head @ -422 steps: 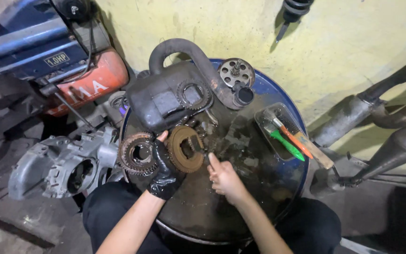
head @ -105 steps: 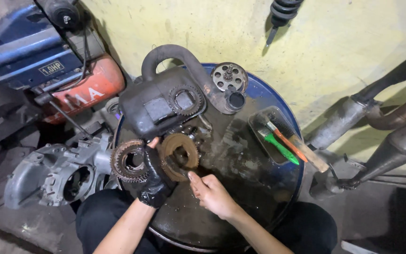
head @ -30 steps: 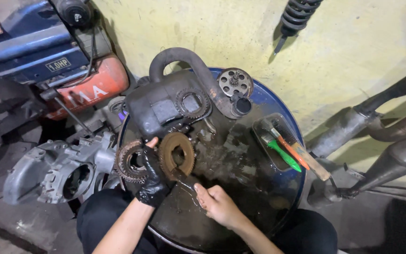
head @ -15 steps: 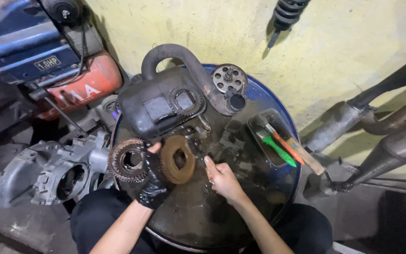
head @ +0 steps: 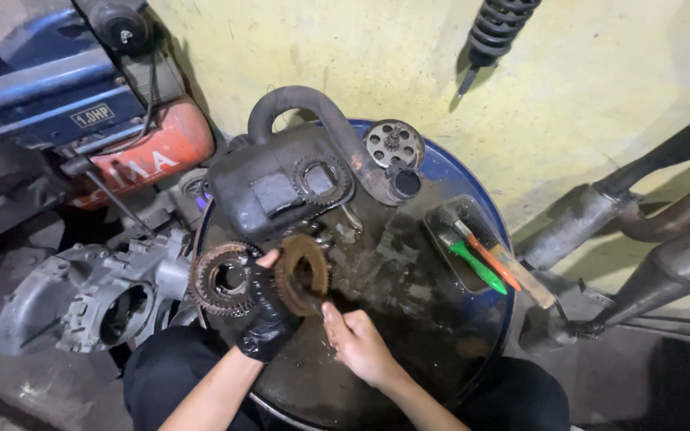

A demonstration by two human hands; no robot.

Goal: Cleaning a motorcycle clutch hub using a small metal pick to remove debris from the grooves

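Seen from the head camera: left hand (head: 263, 323), in a black glove, wrapped around two rings at once. Held the rusty brown ring (head: 301, 274) standing on its edge, flat face turned to the right. Kept the toothed gear ring (head: 219, 279) just to the left of it, touching the glove. Right hand (head: 358, 345), bare, curled shut around something thin, too small to tell what. Sat near and right of the brown ring, thumb tip almost touching its low edge. Rested over the oily blue drum top (head: 473, 179). Nearer to the brown ring: left, already gripping it.
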